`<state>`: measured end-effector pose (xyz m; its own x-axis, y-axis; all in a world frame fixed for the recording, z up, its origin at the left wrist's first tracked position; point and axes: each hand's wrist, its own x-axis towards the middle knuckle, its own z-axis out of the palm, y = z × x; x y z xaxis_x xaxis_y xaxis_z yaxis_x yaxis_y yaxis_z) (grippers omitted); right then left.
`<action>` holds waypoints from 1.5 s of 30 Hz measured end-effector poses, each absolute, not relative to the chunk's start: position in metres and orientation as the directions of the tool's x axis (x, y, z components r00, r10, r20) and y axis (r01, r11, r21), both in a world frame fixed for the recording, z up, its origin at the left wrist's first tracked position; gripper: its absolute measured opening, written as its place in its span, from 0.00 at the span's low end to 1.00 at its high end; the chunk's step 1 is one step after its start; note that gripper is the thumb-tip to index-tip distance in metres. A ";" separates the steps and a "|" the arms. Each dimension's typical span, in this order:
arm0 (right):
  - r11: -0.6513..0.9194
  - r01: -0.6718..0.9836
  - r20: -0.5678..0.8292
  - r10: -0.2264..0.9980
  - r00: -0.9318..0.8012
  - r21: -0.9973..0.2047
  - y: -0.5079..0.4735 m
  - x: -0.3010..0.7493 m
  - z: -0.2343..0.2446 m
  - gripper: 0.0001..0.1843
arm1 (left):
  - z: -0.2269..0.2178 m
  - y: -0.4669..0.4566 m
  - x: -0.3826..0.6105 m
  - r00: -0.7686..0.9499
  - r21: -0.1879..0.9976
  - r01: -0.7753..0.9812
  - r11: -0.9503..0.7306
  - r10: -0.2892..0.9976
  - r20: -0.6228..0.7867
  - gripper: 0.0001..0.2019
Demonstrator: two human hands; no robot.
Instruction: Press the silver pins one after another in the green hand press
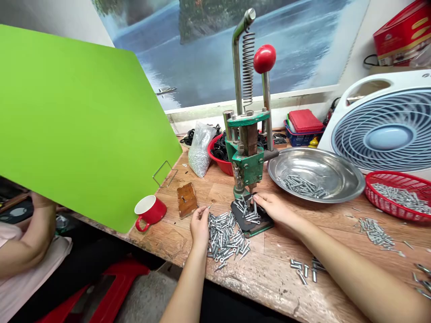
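Observation:
My left hand (200,224) is closed in a pinch, with a thin metal pin (210,206) sticking out from the fingertips. It is beside a heap of small eye bolts (225,235) on the table. My right hand (271,206) pinches a metal eye bolt (255,207) under the ram of a green hand press (249,166). More eye bolts (248,216) lie on the black pad over the press base. The press has a red ball lever (265,58), standing upright.
A steel bowl (343,179) and a red basket (400,204), both with metal parts, stand right, before a fan (387,130). Loose parts (375,233) lie nearby. At left are a red mug (153,213), a wooden block (187,200), a green panel (77,121) and another person's arm (37,233).

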<state>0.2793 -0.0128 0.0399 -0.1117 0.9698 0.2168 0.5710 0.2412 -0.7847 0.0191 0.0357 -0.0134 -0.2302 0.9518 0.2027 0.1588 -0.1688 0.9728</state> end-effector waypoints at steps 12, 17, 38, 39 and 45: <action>-0.070 0.945 0.437 0.874 0.213 -0.320 -0.039 0.391 0.057 0.19 | -0.012 0.034 0.022 -0.214 0.982 0.092 -0.167 0.959 0.184 0.16; 0.186 0.939 0.302 0.949 -0.095 -0.290 -0.108 0.354 0.041 0.20 | -0.012 0.034 0.026 -0.224 0.982 0.090 -0.166 0.957 0.182 0.16; 0.285 0.942 0.077 0.958 -0.276 -0.179 -0.164 0.324 -0.020 0.18 | 0.049 -0.064 0.012 0.768 0.913 0.309 0.267 0.497 -0.405 0.15; 0.287 0.943 0.069 0.958 -0.279 -0.169 -0.161 0.324 -0.020 0.17 | 0.048 -0.063 0.017 0.768 0.920 0.302 0.250 0.507 -0.390 0.16; 0.283 0.930 0.101 0.959 -0.266 -0.233 -0.156 0.325 -0.022 0.15 | 0.035 -0.054 0.038 0.654 0.923 0.220 0.315 0.654 -0.379 0.17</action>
